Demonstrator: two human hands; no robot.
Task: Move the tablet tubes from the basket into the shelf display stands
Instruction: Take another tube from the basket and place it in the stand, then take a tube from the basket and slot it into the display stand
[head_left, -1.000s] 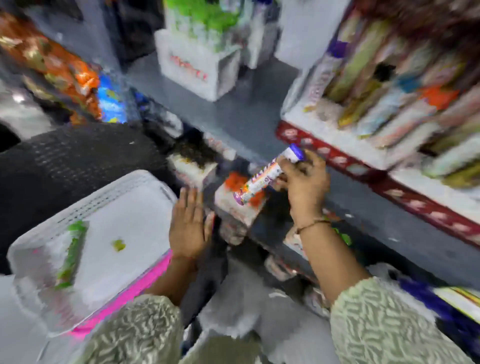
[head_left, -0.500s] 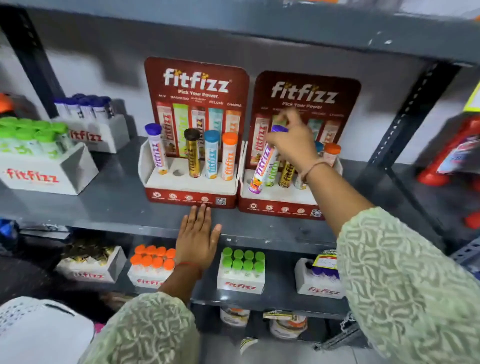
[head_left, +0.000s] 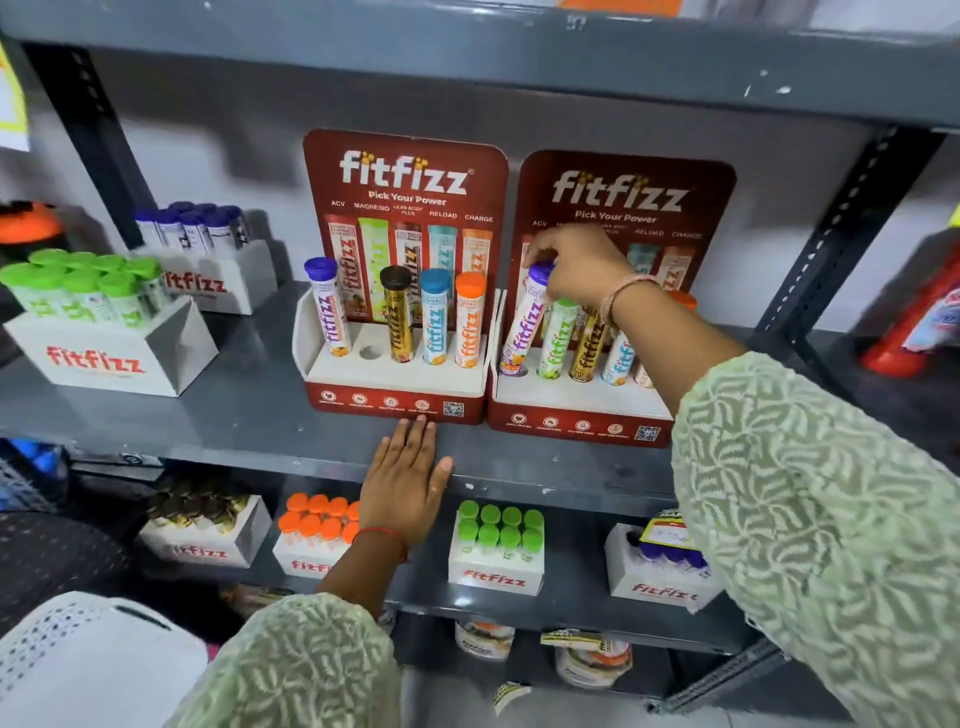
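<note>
Head view: right hand (head_left: 576, 265) closed around the purple cap of a purple tube (head_left: 522, 325), gripping from above; tube's long axis near upright, top tilted right, foot at the leftmost hole of the right stand (head_left: 582, 410), seemingly not fully seated; judged next move is a push down along that axis. Left hand (head_left: 408, 480) lies flat, fingers spread, holding nothing, on the shelf edge (head_left: 249, 447) below the left stand (head_left: 395, 400), farther from the tube; second hole there empty; basket (head_left: 78, 654) low left.
</note>
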